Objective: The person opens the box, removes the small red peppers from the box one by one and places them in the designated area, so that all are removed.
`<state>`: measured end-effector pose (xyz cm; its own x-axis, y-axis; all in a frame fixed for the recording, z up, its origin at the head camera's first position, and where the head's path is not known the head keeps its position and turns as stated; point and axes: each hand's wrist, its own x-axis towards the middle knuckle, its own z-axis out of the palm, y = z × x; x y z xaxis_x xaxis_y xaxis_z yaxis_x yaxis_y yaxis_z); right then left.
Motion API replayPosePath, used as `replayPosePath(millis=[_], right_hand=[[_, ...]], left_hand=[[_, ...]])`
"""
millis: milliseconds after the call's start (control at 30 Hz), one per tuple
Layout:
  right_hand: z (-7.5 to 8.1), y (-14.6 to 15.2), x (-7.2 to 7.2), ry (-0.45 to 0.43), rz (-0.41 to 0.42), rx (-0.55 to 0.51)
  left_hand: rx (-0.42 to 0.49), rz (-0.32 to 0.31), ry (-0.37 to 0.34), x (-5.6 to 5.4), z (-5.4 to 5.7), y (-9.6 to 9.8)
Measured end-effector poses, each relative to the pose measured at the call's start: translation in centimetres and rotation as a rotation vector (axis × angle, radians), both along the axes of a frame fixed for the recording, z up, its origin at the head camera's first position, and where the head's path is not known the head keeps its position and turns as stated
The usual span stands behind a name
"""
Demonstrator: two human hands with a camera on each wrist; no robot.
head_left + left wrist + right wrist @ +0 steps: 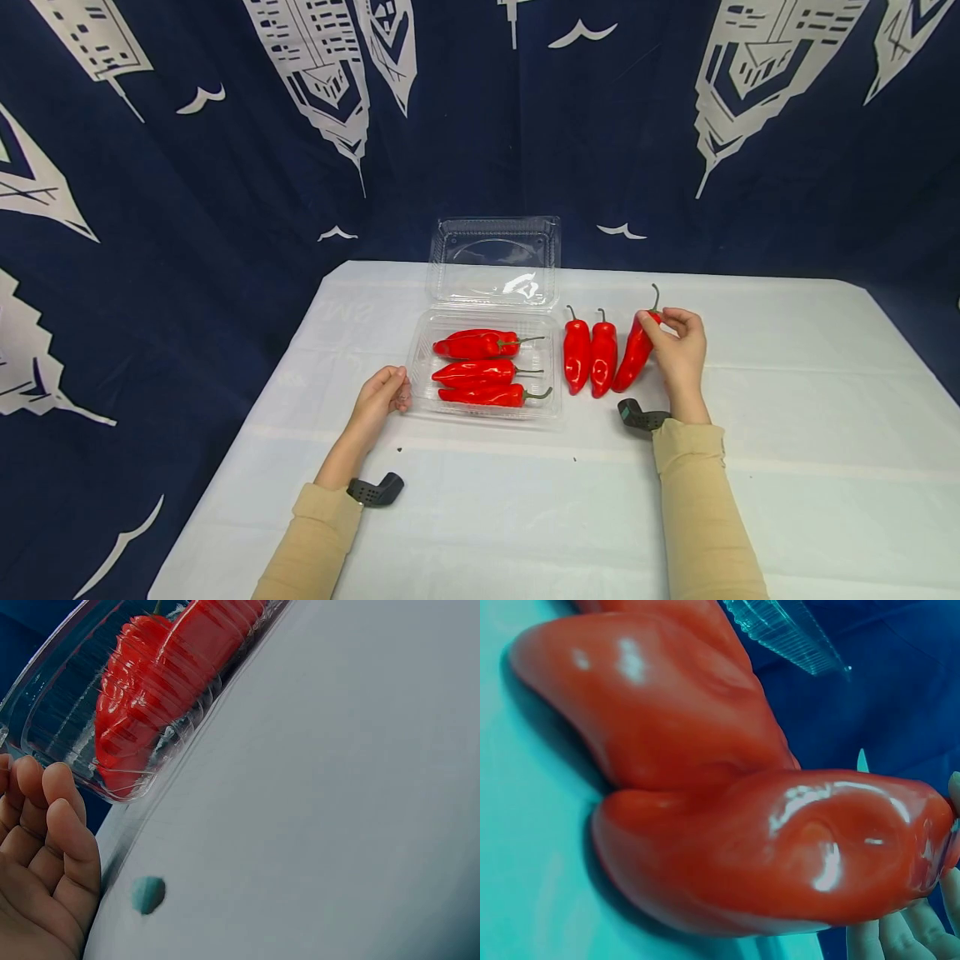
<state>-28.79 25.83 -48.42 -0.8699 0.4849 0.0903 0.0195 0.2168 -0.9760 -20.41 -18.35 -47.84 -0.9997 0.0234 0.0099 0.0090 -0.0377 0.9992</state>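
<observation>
A clear plastic clamshell container [420, 400] lies with its lid up, and several red peppers [472, 372] with green stems lie sideways in its base. At its left rim, my left hand [378, 400] holds the edge with curled fingers; in the left wrist view the fingertips [60, 780] meet the container's corner. My right hand [681, 346] pinches a red pepper [636, 354] by its stem end, thumb on one side and fingers on the other. That pepper leans, its tip low beside two more red peppers [577, 357] lying side by side right of the container.
The raised lid [495, 262] stands at the back, before a dark blue curtain [525, 150] with white drawings. A white cloth [510, 517] covers the table. Small dark specks [400, 450] lie near the front. Each wrist wears a black camera [378, 490].
</observation>
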Motion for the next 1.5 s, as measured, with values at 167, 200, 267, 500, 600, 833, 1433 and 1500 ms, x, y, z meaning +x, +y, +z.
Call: replayPosePath(millis=[167,200,267,500,600,833,1433,1500], right_hand=[[0.4,-0.4,0.4,-0.008,0.012,0.0],[0.6,-0.5,0.5,-0.011,0.02,-0.005],[0.7,-0.7,0.7,-0.003,0.031,-0.013],[1.6,-1.4,1.3,-0.017,0.053,0.016],[2.6,-1.9,2.0,-0.038,0.062,0.006],[3.6,-2.6,2.7,-0.076,0.072,0.001],[2.7,-2.9,2.3,-0.155,0.088,-0.043],[2.6,-2.9,2.3,-0.149,0.091,-0.04]], left_hand=[[-0.003,-0.002,0.004,0.0,0.0,0.0],[-0.004,-0.004,0.005,0.0,0.0,0.0],[-0.004,-0.006,0.006,0.0,0.0,0.0],[-0.002,-0.009,-0.016,-0.1,0.1,-0.1],[-0.005,-0.01,-0.029,-0.1,0.4,0.0],[-0.035,-0.015,-0.037,1.0,2.5,0.7],[-0.012,-0.008,-0.02,0.1,0.7,0.1],[-0.011,-0.009,-0.022,0.1,0.7,0.1]])
